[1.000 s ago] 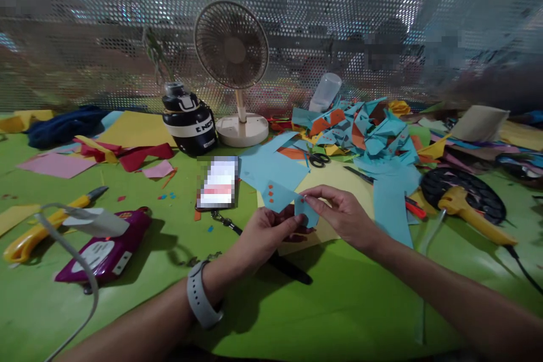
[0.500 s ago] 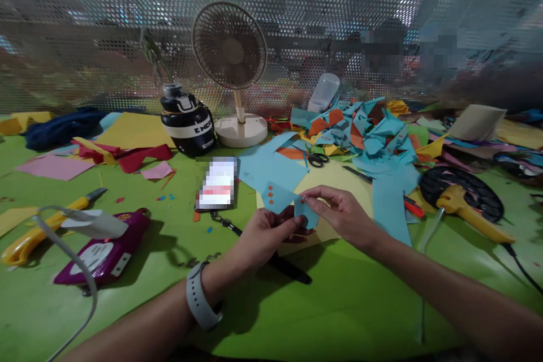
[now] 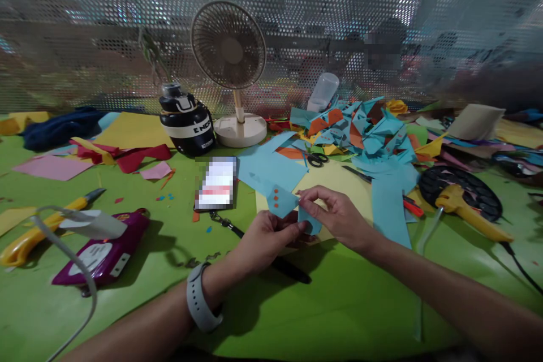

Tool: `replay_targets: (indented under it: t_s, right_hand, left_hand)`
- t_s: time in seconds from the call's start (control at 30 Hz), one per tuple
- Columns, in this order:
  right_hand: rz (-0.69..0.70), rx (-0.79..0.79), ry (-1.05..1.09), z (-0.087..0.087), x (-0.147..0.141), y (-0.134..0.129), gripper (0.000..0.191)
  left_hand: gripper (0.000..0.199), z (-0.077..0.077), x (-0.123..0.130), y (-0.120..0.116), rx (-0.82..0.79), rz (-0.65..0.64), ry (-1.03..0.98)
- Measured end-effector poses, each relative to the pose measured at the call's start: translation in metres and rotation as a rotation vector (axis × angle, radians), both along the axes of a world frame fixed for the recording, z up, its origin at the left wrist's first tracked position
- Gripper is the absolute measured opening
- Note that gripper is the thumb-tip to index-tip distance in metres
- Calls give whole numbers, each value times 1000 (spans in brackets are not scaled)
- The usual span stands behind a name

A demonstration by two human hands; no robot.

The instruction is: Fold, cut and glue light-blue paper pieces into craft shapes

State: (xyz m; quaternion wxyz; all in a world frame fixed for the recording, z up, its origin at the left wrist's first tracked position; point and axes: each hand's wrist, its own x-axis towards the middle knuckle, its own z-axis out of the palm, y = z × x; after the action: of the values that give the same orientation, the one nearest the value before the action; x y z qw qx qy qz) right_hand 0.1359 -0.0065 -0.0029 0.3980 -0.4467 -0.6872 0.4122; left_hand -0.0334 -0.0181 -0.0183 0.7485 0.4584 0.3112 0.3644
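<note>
One folded blue paper piece (image 3: 285, 204) is held up just off centre in the head view, above the near half of a green tabletop (image 3: 339, 317). Its long axis slopes from ten o'clock to four o'clock: the broad flap points to ten, narrows at the fold, and the smaller part drops towards five. Three orange dots run in a column down the broad flap.

Two hands hold the piece. The left hand (image 3: 269, 240), coming from seven o'clock with one pale wristband (image 3: 202, 297), grips the underside, its thumb on the smaller part. The right hand (image 3: 339, 215), coming from four o'clock, pinches the fold between narrowed fingertips.

Going round from the hands: at nine o'clock, one purple box (image 3: 99, 260) bearing one white adapter (image 3: 97, 223), and beyond it one yellow-handled tool (image 3: 44, 232); at ten, one lit phone (image 3: 216, 184), then one black bottle (image 3: 186, 127); at eleven, one upright fan (image 3: 231, 51). Near twelve lies one pair of black scissors (image 3: 317, 159). At one o'clock is a heap of blue and orange paper shapes (image 3: 377, 130), too tangled to count. At three, one yellow glue gun (image 3: 470, 212) rests across one round black tray (image 3: 428, 184).
</note>
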Motion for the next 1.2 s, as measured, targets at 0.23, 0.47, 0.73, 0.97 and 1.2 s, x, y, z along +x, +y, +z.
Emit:
replay_targets:
  t_s: [0.23,0.47,0.73,0.97,1.2]
  right_hand:
    - [26,-46,-36,7,3,-2,31]
    - [-73,28,14,33,18,3,39]
    - [-455,166,-223,94,110,-13,29]
    - [-766,-273,-919,56,240,-42,49]
    - [-725,-164,-1427,3,276,-48,40]
  left_hand:
    - [22,-3,-2,-1,18,12,16]
    - [24,-1,-5,3,-44,94,29]
    - [20,5,-13,15,-38,356,-30]
    - [21,3,-18,24,23,423,-71]
    - [22,4,-18,23,-8,419,-57]
